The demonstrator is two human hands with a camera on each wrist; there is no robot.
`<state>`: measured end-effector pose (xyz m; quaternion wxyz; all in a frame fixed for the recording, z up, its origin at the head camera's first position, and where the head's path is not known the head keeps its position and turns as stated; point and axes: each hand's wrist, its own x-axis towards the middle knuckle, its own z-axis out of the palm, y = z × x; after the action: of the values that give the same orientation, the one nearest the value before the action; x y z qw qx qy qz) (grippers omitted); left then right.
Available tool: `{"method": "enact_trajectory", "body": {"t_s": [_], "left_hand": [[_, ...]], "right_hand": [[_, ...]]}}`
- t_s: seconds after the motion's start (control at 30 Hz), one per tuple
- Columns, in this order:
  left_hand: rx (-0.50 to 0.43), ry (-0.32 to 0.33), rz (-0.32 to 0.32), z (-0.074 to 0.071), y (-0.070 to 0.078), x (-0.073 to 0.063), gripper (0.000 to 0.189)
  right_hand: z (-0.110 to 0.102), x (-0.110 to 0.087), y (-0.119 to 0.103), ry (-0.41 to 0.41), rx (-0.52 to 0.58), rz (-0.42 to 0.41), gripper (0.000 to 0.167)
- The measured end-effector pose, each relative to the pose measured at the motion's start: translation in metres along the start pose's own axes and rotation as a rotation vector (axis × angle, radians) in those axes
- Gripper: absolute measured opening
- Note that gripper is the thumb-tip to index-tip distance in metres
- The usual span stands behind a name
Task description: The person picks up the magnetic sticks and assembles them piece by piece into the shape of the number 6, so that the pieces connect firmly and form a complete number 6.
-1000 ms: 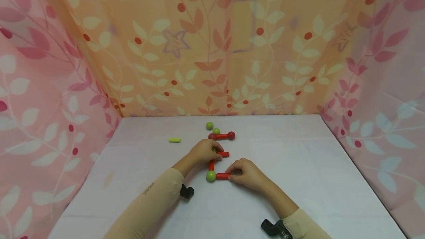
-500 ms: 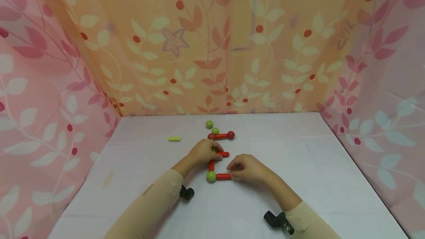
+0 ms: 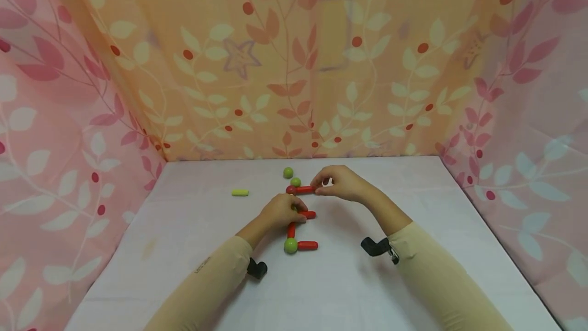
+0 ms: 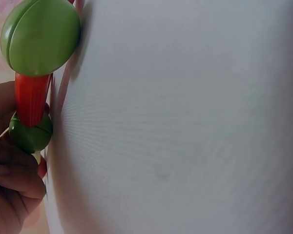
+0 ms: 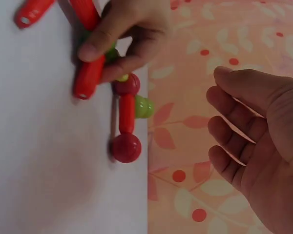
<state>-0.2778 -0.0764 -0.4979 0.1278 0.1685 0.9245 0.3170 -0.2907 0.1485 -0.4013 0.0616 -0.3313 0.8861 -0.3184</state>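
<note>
Left hand pinching short red cylindrical rod near frame centre, right hand loose, grasping nothing, near glossy red ball

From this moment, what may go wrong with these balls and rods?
The rear green ball could roll if the right hand, close by, bumps it. The left hand pinches the middle red rod; a pull there might twist it loose. The near red rod sticks out with its end free, so a passing hand may knock it.
</note>
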Motion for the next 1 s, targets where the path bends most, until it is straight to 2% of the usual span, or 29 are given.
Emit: {"method": "enact_trajectory", "body": {"t_s": [0.2, 0.43, 0.67, 0.8, 1.0], "left_hand": [[-0.007, -0.004, 0.035, 0.000, -0.003, -0.003, 0.018], [-0.029, -0.004, 0.034, 0.000, -0.004, -0.005, 0.017], [-0.024, 0.008, 0.046, 0.001, -0.006, -0.003, 0.017], [-0.025, 0.015, 0.049, 0.001, -0.007, -0.002, 0.017], [-0.006, 0.026, 0.084, 0.000, -0.006, -0.002, 0.019]], "right_hand": [[-0.006, 0.044, 0.009, 0.041, 0.004, -0.044, 0.014], [0.014, 0.079, 0.027, 0.077, 0.092, -0.015, 0.014], [0.038, 0.092, 0.046, 0.064, 0.127, 0.124, 0.025], [0.047, 0.097, 0.052, 0.043, 0.149, 0.170, 0.033], [0.058, 0.100, 0.059, -0.009, 0.154, 0.201, 0.034]]}}
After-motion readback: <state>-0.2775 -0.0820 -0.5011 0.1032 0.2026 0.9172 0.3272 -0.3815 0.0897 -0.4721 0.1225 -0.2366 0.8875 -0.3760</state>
